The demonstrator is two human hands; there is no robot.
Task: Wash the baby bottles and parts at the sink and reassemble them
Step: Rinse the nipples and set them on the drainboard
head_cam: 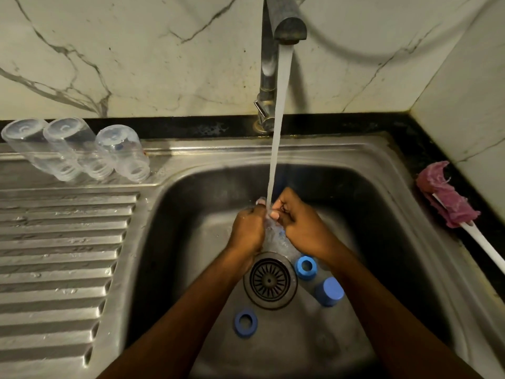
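Note:
Over the steel sink (191, 192), my left hand (247, 231) and my right hand (299, 227) meet under the running water, fingers curled round a small clear part (273, 228) that is mostly hidden by the hands and the splash. Three clear bottles (73, 149) stand upside down in a row on the drainboard at the back left. On the sink floor lie two blue rings (306, 267) (245, 322) and a blue cap (329, 291).
The tap (269, 86) rises at the back centre, its stream falling between my hands. A drain strainer (270, 280) sits below them. A pink bottle brush with a white handle (451, 203) lies on the dark counter at the right. The ribbed drainboard (60, 255) fills the left.

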